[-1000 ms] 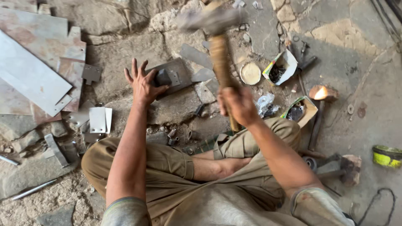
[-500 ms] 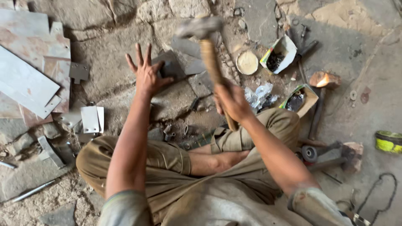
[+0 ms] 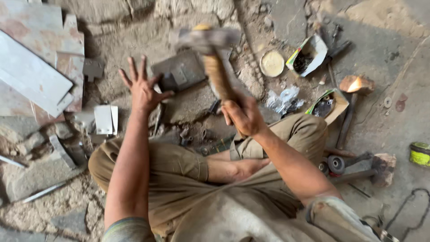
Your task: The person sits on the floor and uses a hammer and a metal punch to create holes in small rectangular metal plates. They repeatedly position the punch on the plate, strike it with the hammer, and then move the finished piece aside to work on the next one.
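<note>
The person wears khaki-olive trousers (image 3: 179, 175) — loose, creased cloth over both legs. The shirt (image 3: 233, 219) is a pale grey-beige, its short sleeves ending above the elbows. Both forearms are bare — so are the left hand (image 3: 142, 89) and right hand (image 3: 244, 115).

Open-air metalworking spot on a rough stone floor (image 3: 58, 210): cut metal sheets (image 3: 31, 76), a hammer (image 3: 210, 49), a small angle grinder (image 3: 345, 163), opened hardware boxes (image 3: 309, 56).
</note>
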Demonstrator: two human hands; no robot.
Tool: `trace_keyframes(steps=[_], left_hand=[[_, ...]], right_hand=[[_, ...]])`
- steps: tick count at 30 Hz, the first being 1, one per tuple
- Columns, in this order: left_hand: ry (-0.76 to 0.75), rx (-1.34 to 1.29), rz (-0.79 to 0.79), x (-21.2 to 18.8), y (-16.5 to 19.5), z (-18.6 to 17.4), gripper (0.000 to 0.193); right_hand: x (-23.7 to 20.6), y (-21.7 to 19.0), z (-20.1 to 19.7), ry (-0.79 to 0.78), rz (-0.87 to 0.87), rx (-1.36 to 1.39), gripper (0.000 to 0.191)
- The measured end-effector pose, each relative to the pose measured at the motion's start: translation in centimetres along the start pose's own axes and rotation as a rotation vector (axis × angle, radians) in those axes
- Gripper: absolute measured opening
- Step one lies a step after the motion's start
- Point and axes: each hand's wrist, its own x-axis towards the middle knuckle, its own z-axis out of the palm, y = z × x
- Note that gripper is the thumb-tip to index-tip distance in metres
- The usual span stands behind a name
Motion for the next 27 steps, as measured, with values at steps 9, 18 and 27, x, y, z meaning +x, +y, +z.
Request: trace_keyframes(steps=[9,18,27], left_hand=[[0.115,-0.06,0.022,-1.0,-1.3,0.7,0.083],[0.037,0.08,-0.281,-4.1,-5.0,-2.3,0.08],[0.266,0.103,0.053,0.4,-0.6,1.0,0.061]], right_hand=[[1.4,5.3,2.9,-0.131,0.555,-0.203,0.051],[-8.9,2.5,0.1,-0.22,1.214,0.59,0.056],[-12.5,6.2,1.0,-0.131,1.318,0.968,0.055]])
